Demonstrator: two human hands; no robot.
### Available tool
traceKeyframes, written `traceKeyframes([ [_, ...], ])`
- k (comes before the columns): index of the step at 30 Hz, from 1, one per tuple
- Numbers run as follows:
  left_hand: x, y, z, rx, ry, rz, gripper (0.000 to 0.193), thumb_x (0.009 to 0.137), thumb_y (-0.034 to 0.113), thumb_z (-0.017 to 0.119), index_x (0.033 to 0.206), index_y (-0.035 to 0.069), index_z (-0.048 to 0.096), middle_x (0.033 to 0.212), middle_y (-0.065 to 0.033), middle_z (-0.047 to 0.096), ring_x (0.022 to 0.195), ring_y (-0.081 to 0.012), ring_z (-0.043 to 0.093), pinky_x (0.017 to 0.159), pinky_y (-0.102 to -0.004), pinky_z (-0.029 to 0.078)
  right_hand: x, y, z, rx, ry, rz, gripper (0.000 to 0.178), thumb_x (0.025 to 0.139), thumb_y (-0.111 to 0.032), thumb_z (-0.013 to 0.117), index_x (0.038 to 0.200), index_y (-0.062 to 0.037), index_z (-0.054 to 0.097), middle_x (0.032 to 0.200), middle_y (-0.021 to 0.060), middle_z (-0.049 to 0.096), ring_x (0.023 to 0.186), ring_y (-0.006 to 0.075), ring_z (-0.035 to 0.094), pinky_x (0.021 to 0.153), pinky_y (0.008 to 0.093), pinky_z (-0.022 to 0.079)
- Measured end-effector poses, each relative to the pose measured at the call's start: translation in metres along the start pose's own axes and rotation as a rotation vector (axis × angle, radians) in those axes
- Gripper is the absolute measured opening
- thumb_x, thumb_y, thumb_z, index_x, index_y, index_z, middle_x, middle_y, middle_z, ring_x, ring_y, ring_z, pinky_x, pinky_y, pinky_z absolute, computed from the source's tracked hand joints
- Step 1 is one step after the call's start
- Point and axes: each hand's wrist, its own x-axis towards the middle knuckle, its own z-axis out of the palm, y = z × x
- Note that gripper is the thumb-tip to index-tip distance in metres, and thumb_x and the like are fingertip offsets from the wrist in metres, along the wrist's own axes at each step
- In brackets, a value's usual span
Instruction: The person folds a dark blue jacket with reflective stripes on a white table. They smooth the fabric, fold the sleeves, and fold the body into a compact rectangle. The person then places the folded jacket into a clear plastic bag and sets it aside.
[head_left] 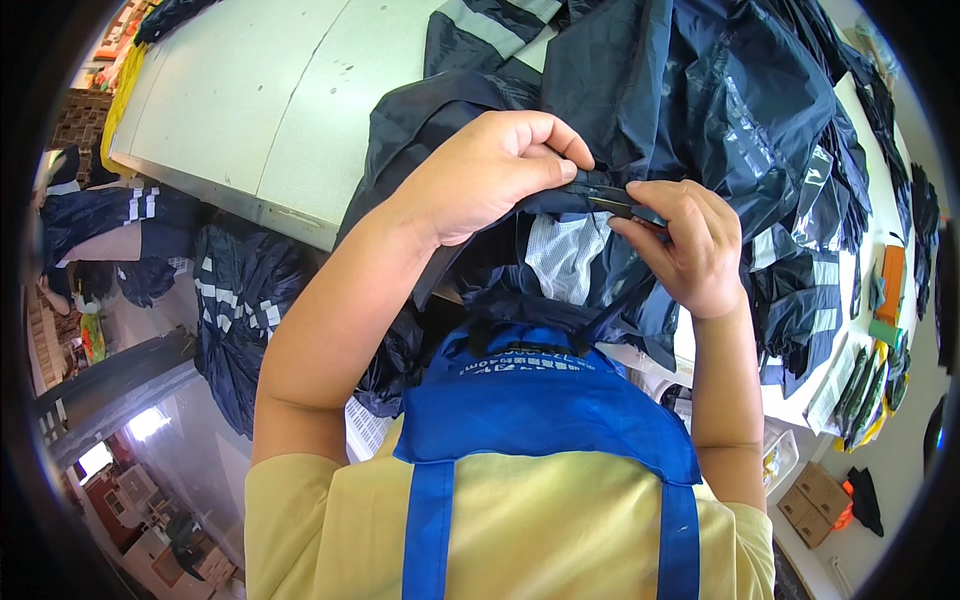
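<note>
A dark navy, shiny rain garment (610, 90) lies bunched over the table edge in front of me. My left hand (495, 170) is closed, pinching a folded edge of its dark fabric between thumb and fingers. In my right hand (690, 240) are small thread snips (622, 208), gripped between thumb and fingers. Their thin blades point left, at the fabric edge beside my left thumb; whether they touch a thread is too small to tell. Below the blades shows a pale mesh lining (567, 258) inside the garment.
The pale table (250, 110) extends to the left and far side. More dark garments with reflective strips (800, 290) are heaped at the right, others (240, 310) hang at the left. Cardboard boxes (812, 505) stand at lower right. A person's dark sleeve (110, 215) shows far left.
</note>
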Motion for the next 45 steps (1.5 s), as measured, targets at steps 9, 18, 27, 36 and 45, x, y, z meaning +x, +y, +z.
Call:
traceKeyframes([
  [9, 0.005, -0.002, 0.006, 0.060, -0.032, -0.061, 0.016, 0.089, 0.003, 0.056, 0.103, -0.003, 0.061, 0.091, -0.0031, 0.063, 0.083, -0.0058, 0.058, 0.078, -0.0188, 0.047, 0.003, -0.003, -0.004, 0.013, -0.038, -0.040, 0.029, 0.066, -0.012, 0.078, 0.091, -0.0056, 0.064, 0.078, 0.0049, 0.065, 0.064, 0.0203, 0.061, 0.053, 0.0305, 0.047],
  [18, 0.006, -0.003, 0.008, 0.035, -0.010, -0.073, 0.018, 0.088, 0.004, 0.055, 0.103, -0.003, 0.062, 0.091, -0.0035, 0.063, 0.085, -0.0066, 0.058, 0.081, -0.0203, 0.046, -0.005, -0.003, -0.010, -0.022, -0.020, -0.041, 0.027, 0.066, -0.010, 0.077, 0.090, -0.0053, 0.065, 0.078, 0.0046, 0.065, 0.061, 0.0196, 0.059, 0.052, 0.0307, 0.046],
  [27, 0.009, -0.008, 0.012, -0.012, -0.038, -0.100, 0.017, 0.087, 0.004, 0.056, 0.100, -0.003, 0.063, 0.091, -0.0042, 0.064, 0.086, -0.0078, 0.057, 0.082, -0.0210, 0.044, -0.002, -0.006, -0.003, -0.023, -0.020, -0.089, 0.028, 0.066, -0.010, 0.076, 0.091, -0.0048, 0.065, 0.077, 0.0041, 0.064, 0.061, 0.0191, 0.059, 0.051, 0.0303, 0.046],
  [36, 0.010, -0.009, 0.012, 0.007, -0.040, -0.099, 0.017, 0.087, 0.005, 0.057, 0.100, -0.002, 0.064, 0.090, -0.0038, 0.063, 0.085, -0.0073, 0.056, 0.080, -0.0202, 0.044, -0.004, -0.008, -0.001, 0.017, -0.037, -0.066, 0.026, 0.067, -0.009, 0.077, 0.089, -0.0055, 0.065, 0.077, 0.0043, 0.063, 0.060, 0.0187, 0.058, 0.051, 0.0298, 0.045],
  [45, 0.000, -0.007, 0.014, 0.173, -0.115, 0.086, 0.025, 0.080, -0.005, 0.061, 0.104, 0.002, 0.056, 0.094, -0.0043, 0.064, 0.091, -0.0074, 0.059, 0.081, -0.0243, 0.046, -0.005, -0.014, -0.001, 0.618, 0.002, 0.586, 0.067, 0.060, 0.000, 0.080, 0.121, -0.0048, 0.053, 0.103, 0.0020, 0.061, 0.064, 0.0038, 0.044, 0.057, 0.0181, 0.038],
])
